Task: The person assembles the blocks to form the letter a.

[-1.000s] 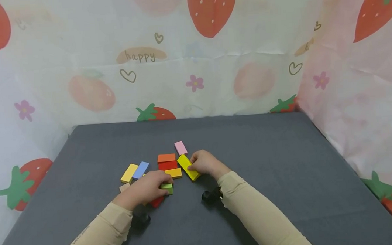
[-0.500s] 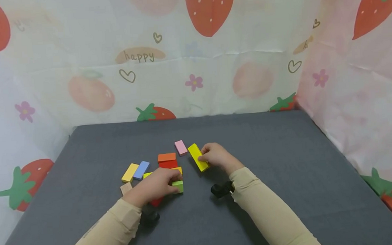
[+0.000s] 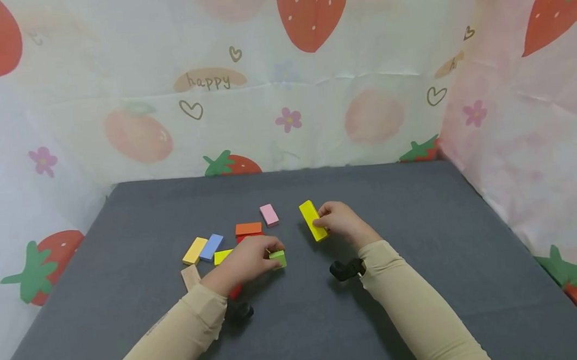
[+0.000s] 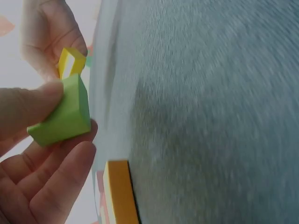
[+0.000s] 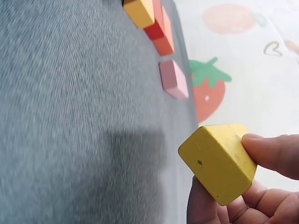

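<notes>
My left hand point(image 3: 244, 263) pinches a light green block point(image 3: 279, 259) between thumb and fingers, raised a little above the table. To its right, my right hand point(image 3: 342, 222) holds a long yellow block point(image 3: 313, 221) by its side, tilted and clear of the cloth. In the right wrist view, the end of this yellow block point(image 5: 217, 163) faces the camera with thumb and fingers around it. The green block point(image 4: 65, 114) fills much of the left hand's grip in the left wrist view. Between the hands lies a short gap.
On the dark grey table point(image 3: 421, 282) lie a pink block point(image 3: 269, 215), an orange block point(image 3: 248, 229), a blue block point(image 3: 211, 247), a pale yellow block point(image 3: 195, 251) and a wooden block point(image 3: 191, 277). The left hand partly covers other blocks. Strawberry-print cloth point(image 3: 313, 91) hangs behind.
Both hands have moved right and away from the person, carrying their blocks. The yellow block has left its spot beside the pink one, and the green block has moved past the block group.
</notes>
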The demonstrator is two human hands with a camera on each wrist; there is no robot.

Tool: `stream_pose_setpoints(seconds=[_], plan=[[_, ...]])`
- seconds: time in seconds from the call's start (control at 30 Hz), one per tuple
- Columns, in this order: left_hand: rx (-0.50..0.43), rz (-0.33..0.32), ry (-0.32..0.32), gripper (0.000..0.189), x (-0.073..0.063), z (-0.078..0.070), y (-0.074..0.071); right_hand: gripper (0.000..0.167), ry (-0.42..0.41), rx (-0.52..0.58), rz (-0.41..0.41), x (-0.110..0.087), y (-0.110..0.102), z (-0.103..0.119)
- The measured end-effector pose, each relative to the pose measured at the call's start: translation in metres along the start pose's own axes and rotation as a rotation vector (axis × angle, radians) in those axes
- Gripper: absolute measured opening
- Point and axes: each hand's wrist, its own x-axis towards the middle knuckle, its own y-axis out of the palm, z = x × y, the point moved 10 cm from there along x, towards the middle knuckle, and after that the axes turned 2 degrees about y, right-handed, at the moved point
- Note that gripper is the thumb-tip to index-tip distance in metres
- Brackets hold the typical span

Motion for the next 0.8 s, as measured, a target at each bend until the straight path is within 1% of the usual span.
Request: stream_pose_setpoints(seconds=[0.2,0.37,0.53,0.8], plan=[[-0.009,0.005,0.032,0.026,0.011,-0.007,0.009,0.020,0.014,-0.002,-0.012,0.003,-0.010,-0.010],[-0.027,0.022,0.041,0.025,0.021,-0.013,0.019,0.020,0.015,0.010,-0.028,0.002,-0.018,-0.015],[-0.077,0.055,0.037,0.027,0.033,-0.021,0.031,0.021,0.028,0.039,-0.031,0.004,-0.023,-0.021],[-0.140,0.072,0.029,0.027,0.050,-0.037,0.050,0.021,0.058,0.067,-0.055,0.005,-0.029,-0.032]])
